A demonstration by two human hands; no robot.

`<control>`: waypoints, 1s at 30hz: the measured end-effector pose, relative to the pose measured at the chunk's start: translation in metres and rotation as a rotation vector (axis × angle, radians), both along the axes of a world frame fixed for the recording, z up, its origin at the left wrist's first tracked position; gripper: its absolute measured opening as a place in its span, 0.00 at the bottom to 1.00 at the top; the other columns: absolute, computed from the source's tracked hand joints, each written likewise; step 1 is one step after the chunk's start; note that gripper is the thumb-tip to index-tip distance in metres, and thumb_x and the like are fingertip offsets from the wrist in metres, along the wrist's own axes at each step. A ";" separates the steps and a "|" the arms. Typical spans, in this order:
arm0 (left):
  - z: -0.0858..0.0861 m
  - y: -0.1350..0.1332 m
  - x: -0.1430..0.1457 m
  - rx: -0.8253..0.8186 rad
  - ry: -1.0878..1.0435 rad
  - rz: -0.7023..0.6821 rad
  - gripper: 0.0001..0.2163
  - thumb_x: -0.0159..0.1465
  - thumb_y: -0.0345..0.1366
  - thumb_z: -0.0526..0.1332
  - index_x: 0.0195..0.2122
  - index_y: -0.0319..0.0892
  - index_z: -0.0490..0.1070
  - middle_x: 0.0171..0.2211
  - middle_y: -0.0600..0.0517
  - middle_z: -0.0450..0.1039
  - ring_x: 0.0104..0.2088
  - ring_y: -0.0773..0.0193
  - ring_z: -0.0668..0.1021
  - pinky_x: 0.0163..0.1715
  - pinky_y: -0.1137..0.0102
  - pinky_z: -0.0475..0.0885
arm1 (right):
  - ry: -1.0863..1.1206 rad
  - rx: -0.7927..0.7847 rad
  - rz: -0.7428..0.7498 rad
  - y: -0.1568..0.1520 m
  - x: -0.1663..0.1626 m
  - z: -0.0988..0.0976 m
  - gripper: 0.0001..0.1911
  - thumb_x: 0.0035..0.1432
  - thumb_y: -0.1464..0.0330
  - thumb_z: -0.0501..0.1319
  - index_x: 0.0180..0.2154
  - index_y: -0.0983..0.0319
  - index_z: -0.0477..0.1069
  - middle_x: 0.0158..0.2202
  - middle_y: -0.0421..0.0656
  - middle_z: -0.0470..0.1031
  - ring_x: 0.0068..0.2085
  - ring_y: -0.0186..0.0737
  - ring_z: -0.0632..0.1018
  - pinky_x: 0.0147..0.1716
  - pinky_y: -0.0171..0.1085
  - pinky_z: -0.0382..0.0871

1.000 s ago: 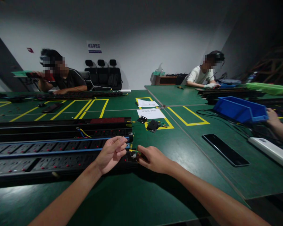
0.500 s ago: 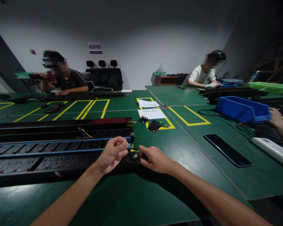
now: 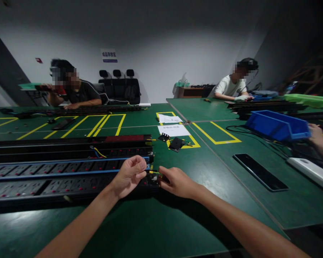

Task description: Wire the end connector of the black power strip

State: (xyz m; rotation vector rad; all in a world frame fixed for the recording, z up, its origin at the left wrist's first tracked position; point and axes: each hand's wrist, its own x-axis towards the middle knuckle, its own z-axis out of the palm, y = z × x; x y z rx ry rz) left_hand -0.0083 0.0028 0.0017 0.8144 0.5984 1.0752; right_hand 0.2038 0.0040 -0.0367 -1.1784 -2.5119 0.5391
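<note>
Several long black power strips (image 3: 61, 187) with red-dotted sockets lie side by side on the green table, and my hands meet at their right end. My left hand (image 3: 130, 176) is closed in a pinch above the nearest strips; what its fingertips hold, if anything, is too small to make out. A short yellow-green wire (image 3: 154, 172) runs from the strip end to my right hand (image 3: 176, 182), whose thumb and fingers are closed on it. Just beyond lie black end plates (image 3: 176, 144), one with a wire attached.
White paper sheets (image 3: 173, 130) lie past the plates. To the right are a phone (image 3: 260, 172), a white oblong device (image 3: 312, 173), black cables and a blue bin (image 3: 278, 125) beside another person's hand (image 3: 317, 138). Two co-workers sit across the table.
The view has shifted very slightly. Both my hands keep the same pose at the strip end.
</note>
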 end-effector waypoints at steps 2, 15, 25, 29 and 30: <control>0.000 0.000 0.000 0.001 -0.014 -0.011 0.17 0.51 0.34 0.76 0.23 0.36 0.67 0.25 0.58 0.58 0.22 0.78 0.57 0.18 0.82 0.57 | -0.001 0.005 -0.001 0.000 0.000 0.000 0.03 0.62 0.67 0.55 0.36 0.58 0.61 0.25 0.37 0.67 0.26 0.34 0.65 0.28 0.34 0.46; -0.001 0.000 -0.001 -0.022 -0.079 -0.027 0.18 0.53 0.33 0.75 0.26 0.37 0.63 0.24 0.60 0.54 0.22 0.78 0.57 0.19 0.83 0.56 | 0.001 0.056 0.001 0.000 -0.001 -0.004 0.03 0.61 0.68 0.55 0.35 0.59 0.60 0.25 0.37 0.64 0.26 0.34 0.64 0.28 0.34 0.46; -0.003 0.001 -0.002 -0.036 -0.118 -0.042 0.16 0.56 0.31 0.73 0.28 0.38 0.62 0.24 0.60 0.53 0.22 0.78 0.56 0.19 0.82 0.57 | -0.013 0.036 -0.003 0.000 -0.001 -0.001 0.03 0.62 0.67 0.55 0.35 0.58 0.61 0.25 0.37 0.66 0.27 0.34 0.65 0.28 0.34 0.47; -0.001 0.001 -0.002 -0.044 -0.113 -0.038 0.16 0.56 0.31 0.73 0.28 0.38 0.62 0.24 0.60 0.52 0.22 0.78 0.56 0.20 0.82 0.57 | -0.013 0.023 -0.006 -0.001 -0.001 0.001 0.04 0.62 0.67 0.55 0.35 0.59 0.61 0.26 0.38 0.67 0.27 0.34 0.66 0.28 0.33 0.48; 0.000 0.001 -0.002 -0.046 -0.111 -0.039 0.16 0.56 0.31 0.73 0.27 0.38 0.62 0.24 0.60 0.52 0.22 0.78 0.56 0.20 0.82 0.57 | -0.012 0.020 -0.007 -0.001 -0.001 0.002 0.04 0.62 0.67 0.55 0.35 0.59 0.61 0.26 0.38 0.67 0.27 0.34 0.66 0.28 0.33 0.48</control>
